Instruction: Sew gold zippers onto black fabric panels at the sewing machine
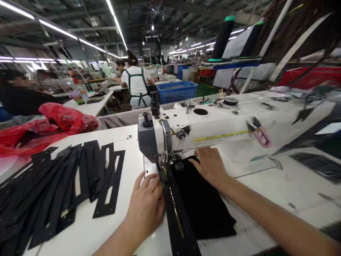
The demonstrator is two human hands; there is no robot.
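Note:
A black fabric piece (pixel 205 202) lies on the sewing machine bed, under a black strip with a gold-toothed zipper (pixel 174 209) running along its left side. The strip's far end reaches the presser foot of the white sewing machine (pixel 165 142). Beside the strip's left edge rests my left hand (pixel 146 199), open, fingers spread toward the needle area; its thumb is mostly hidden. My right hand (pixel 210 165) lies open over the fabric's far right edge, thumb apart on the cloth and fingers bent downward. Needle and stitching point are too small to make out.
Black slotted strips (pixel 66 185) are piled on the table at left, by a red plastic bag (pixel 64 121). Pink-handled snips (pixel 259 133) rest on the machine arm. Dark thread cones (pixel 223 39) stand behind. A co-worker (pixel 135 81) is ahead near a blue basket (pixel 177 90).

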